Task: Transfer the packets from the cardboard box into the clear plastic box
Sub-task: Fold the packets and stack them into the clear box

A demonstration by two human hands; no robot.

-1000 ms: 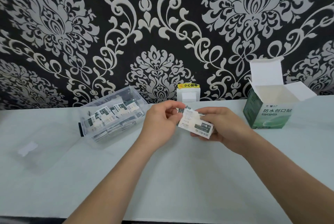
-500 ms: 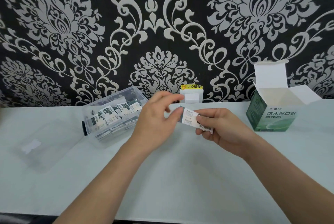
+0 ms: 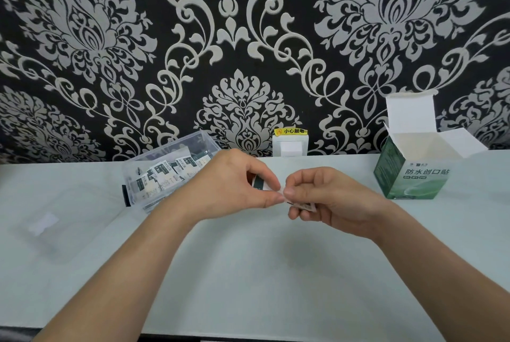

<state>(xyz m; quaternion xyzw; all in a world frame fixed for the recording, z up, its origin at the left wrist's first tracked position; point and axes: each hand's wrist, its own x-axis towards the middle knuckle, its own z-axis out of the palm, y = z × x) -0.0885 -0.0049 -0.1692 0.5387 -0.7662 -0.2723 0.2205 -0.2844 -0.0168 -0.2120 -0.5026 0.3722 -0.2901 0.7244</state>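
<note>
Now left hand (image 3: 234,185) and right hand (image 3: 335,199) pinch packets (image 3: 259,183)

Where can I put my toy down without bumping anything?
Bare table lies between the left forearm and the right forearm, toward the front edge, and between the right hand and the cardboard box. Left is crowded: the clear plastic box with a clear lid beside it.
</note>
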